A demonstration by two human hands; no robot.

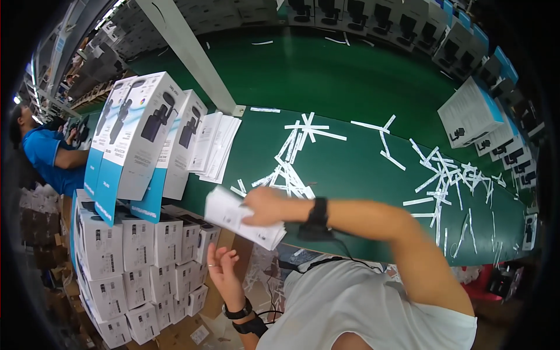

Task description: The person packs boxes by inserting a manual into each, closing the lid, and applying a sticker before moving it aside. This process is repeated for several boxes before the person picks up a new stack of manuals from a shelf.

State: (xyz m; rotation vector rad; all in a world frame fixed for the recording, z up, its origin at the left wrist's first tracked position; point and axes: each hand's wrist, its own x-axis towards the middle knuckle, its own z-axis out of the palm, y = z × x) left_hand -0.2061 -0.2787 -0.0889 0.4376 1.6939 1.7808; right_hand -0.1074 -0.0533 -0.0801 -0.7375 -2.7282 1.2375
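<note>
A stack of folded white leaflets (pixel 230 214) is in my right hand (pixel 271 206), whose fingers wrap over its top, just above the table's near edge. Below and left of it, my left hand (pixel 224 265) is raised with its fingers apart and nothing in it, beside the stacked boxes. More white leaflets (pixel 214 146) lie in a pile on the green table (pixel 344 169), next to upright white boxes with blue flaps (pixel 140 128). Loose white paper strips (pixel 291 166) are scattered over the tabletop in front of my right hand.
Several white boxes (pixel 137 245) are stacked in rows at the left. Further strips (pixel 440 181) and a row of boxes (pixel 472 114) occupy the right side. A slanting metal post (pixel 189 55) meets the table. A person in blue (pixel 49 149) is at the far left.
</note>
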